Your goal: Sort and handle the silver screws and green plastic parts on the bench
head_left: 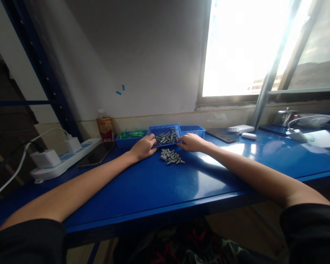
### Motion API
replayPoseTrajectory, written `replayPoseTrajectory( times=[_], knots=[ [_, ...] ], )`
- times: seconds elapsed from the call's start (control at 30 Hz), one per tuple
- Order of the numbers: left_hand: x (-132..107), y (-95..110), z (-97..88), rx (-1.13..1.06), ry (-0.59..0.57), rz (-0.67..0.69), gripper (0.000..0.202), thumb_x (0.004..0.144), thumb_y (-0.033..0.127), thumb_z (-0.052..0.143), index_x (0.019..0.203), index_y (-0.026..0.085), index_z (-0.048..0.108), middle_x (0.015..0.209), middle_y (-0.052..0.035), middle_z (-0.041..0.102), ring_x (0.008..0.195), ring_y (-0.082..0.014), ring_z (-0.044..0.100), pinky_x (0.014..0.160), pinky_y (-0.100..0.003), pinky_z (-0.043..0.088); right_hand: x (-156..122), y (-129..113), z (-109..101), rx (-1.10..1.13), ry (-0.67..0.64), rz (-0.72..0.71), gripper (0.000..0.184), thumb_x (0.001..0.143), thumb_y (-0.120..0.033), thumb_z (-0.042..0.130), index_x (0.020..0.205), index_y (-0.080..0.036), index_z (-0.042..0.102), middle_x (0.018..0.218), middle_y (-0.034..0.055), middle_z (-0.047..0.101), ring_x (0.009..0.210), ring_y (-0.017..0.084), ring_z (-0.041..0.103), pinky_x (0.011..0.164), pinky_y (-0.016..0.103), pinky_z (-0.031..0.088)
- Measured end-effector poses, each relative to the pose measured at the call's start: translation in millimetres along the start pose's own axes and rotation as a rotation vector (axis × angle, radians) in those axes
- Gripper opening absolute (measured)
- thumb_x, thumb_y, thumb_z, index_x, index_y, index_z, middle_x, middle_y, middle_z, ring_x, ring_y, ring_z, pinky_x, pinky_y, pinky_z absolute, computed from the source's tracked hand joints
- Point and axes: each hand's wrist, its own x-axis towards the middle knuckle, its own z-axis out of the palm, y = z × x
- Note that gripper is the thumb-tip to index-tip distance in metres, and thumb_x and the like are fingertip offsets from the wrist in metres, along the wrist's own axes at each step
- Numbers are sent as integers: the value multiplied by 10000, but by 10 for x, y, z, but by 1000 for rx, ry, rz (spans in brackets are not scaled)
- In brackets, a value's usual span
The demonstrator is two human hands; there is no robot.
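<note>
A blue plastic bin point(165, 130) holding many grey metal fasteners point(166, 138) tilts toward me at the back of the blue table. My left hand point(143, 147) grips its left side, fingers curled over the wall. On the opposite side my right hand point(191, 142) has its fingers closed at the bin's front right corner. Just in front of the bin, a loose pile of bolts point(171, 156) lies on the table between my hands. Parts of the bin's sides are hidden behind my fingers.
A blue bin with green pieces point(130, 138) stands left, another blue bin point(194, 130) right. Further left are a bottle point(106, 126), a phone point(96, 154) and a power strip point(63, 161). At right lie a dark tablet-like slab point(220, 135) and a white case point(249, 136).
</note>
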Motion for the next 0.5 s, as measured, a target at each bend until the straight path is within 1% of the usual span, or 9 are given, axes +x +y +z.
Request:
replayPoseTrajectory(
  times=[0.1,0.17,0.23,0.3,0.37,0.5],
  knots=[
    [0,31,-9,66,-2,31,97,852,240,543,833,149,571,987,-81,521,881,-201,544,805,-315,466,14,-32,1,-36,88,129,322,918,-376,401,1048,-234,659,970,69,707,883,239,655,710,277,432],
    [2,61,-22,110,-16,57,98,858,239,544,846,145,572,1006,-87,519,889,-202,542,810,-315,468,34,-49,9,-52,157,206,324,924,-369,390,1098,-220,619,962,76,708,875,237,654,705,276,421],
    [5,86,-35,135,-34,75,96,857,238,555,863,144,573,1015,-88,517,902,-203,539,820,-314,466,56,-66,26,-74,218,257,326,915,-372,413,1148,-212,575,979,81,706,879,242,653,714,284,413],
    [8,100,-43,153,-44,82,94,855,237,562,872,145,573,1020,-88,515,912,-204,537,834,-317,462,72,-84,47,-107,250,262,328,899,-369,445,1158,-201,557,1001,88,702,882,254,652,729,301,409],
    [10,105,-46,172,-49,95,96,854,237,566,877,144,572,1026,-90,515,913,-208,533,838,-323,460,83,-104,66,-141,251,251,306,892,-356,454,1118,-189,574,1006,98,699,881,262,652,742,315,404],
    [12,109,-50,207,-48,130,106,855,230,564,912,142,571,1036,-94,517,915,-218,525,830,-328,461,93,-122,75,-168,232,257,276,910,-310,407,1043,-170,605,997,118,694,884,251,650,734,304,394]
  ],
)
